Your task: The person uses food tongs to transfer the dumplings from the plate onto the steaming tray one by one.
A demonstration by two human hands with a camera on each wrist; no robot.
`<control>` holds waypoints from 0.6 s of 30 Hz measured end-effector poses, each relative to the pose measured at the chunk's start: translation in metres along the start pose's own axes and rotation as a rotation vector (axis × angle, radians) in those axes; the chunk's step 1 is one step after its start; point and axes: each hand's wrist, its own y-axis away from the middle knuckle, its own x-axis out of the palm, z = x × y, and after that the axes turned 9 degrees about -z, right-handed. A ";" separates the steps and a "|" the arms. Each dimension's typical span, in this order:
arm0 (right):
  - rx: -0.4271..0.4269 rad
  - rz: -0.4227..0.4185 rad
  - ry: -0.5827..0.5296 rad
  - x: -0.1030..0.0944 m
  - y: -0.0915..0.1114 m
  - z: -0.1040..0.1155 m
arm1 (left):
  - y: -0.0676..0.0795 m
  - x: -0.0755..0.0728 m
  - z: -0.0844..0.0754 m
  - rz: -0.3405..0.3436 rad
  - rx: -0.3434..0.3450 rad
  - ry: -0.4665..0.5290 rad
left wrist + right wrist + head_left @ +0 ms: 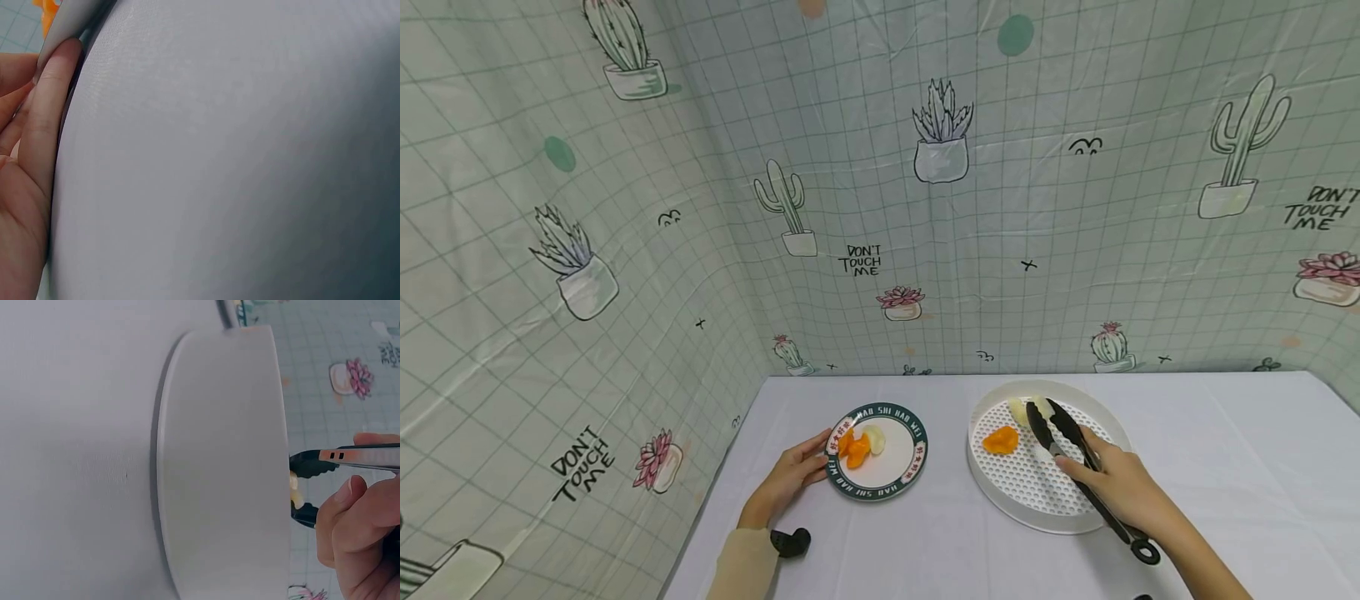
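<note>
My right hand (1116,483) grips the black tongs (1105,512), their ring end nearest me and sticking out past the rim of the round white tray (1037,492). The tong arms stand apart, so a hard, sudden squeeze could, I think, make a slick piece shoot out sideways. Over on the left, my left hand (793,469) holds the patterned plate (895,467) by its left edge, fingertips at the rim; a careless tug there might tip it and slide the orange pieces (858,452) and the pale slice (874,439) off. Farther in, an orange chunk (1001,440) lies on the tray's dimpled floor. Beyond it, the tong tips straddle the pale chunks (1018,411) near the tray's far side (whether they touch one, I cannot tell). Those sit so close together that a wide bite could catch both, or knock the far wall.
</note>
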 end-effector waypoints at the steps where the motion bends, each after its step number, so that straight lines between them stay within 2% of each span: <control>1: 0.006 0.003 0.009 -0.001 -0.001 -0.003 | 0.000 0.000 0.000 -0.002 -0.002 -0.002; 7: 0.028 0.025 0.033 -0.004 -0.006 -0.014 | 0.000 0.000 0.000 -0.011 -0.003 -0.013; 18: 0.077 0.071 0.037 -0.008 -0.011 -0.020 | 0.000 0.003 0.000 -0.038 -0.009 -0.044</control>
